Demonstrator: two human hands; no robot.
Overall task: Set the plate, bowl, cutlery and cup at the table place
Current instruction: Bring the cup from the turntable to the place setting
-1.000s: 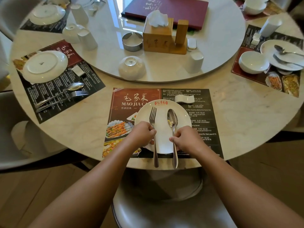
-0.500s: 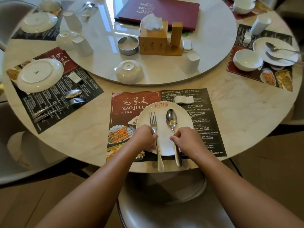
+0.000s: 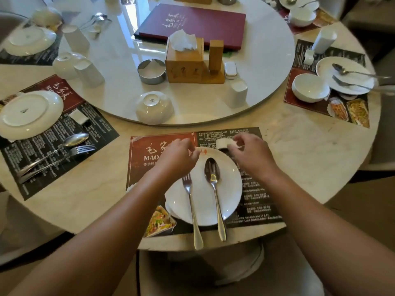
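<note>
A white plate (image 3: 229, 189) lies on the placemat (image 3: 147, 159) at the near table edge. A fork (image 3: 190, 201) and a spoon (image 3: 214, 182) lie side by side across it, handles toward me. My left hand (image 3: 178, 155) hovers at the plate's far left rim, fingers loosely curled and holding nothing. My right hand (image 3: 252, 153) pinches a small white cutlery rest (image 3: 223, 143) just beyond the plate. An upturned white bowl (image 3: 154, 108) and an upturned white cup (image 3: 236, 93) stand on the turntable (image 3: 203, 103).
A wooden tissue box (image 3: 184, 63), a metal ashtray (image 3: 151, 71) and a maroon menu (image 3: 192, 24) sit on the turntable. Other place settings lie left (image 3: 27, 114) and right (image 3: 342, 75). A chair seat (image 3: 213, 272) is below the table edge.
Both hands have let go of the fork and spoon handles and moved forward to the plate's far side. My right hand has taken hold of the white rest.
</note>
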